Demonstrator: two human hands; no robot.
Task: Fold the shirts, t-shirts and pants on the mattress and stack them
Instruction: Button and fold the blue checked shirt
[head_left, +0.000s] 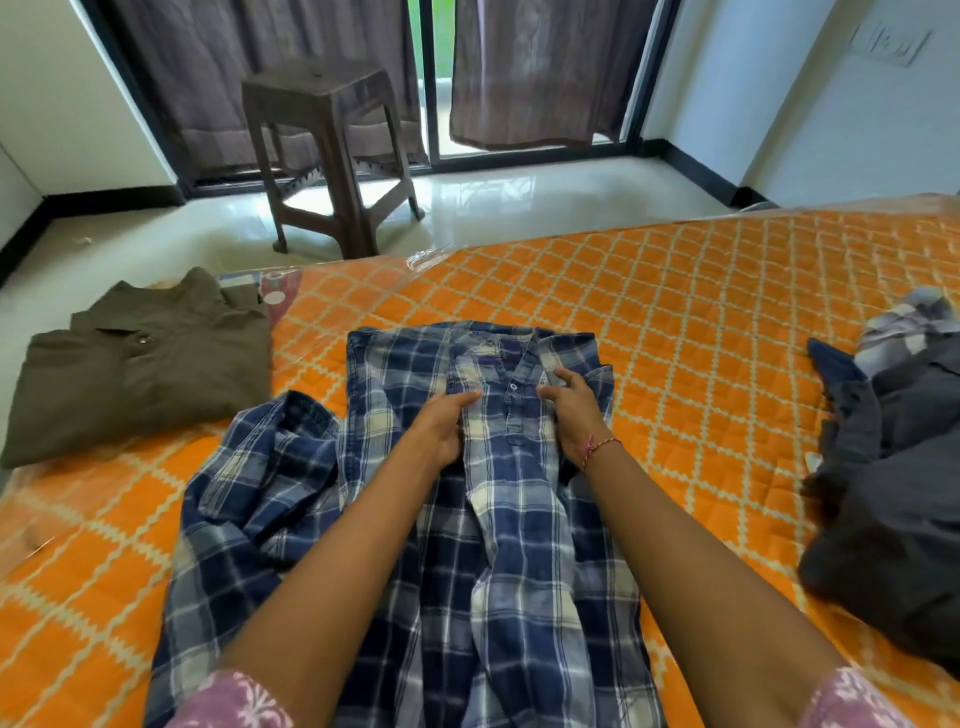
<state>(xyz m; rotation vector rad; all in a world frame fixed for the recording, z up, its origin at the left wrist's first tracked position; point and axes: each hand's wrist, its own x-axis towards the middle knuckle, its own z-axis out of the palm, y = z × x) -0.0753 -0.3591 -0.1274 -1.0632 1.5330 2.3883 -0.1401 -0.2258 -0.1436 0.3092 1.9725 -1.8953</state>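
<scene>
i see the blue plaid shirt (498, 493) spread face up at the near centre of the orange mattress (701, 322), collar far. my left hand (445, 423) lies with fingers straight, pressing the placket; my right hand (569, 410) rests relaxed just right of the buttons. a folded olive shirt (140, 374) sits far left; a dark unfolded heap (883, 467) lies right. a brown stool (332, 150) stands on the floor beyond.
</scene>
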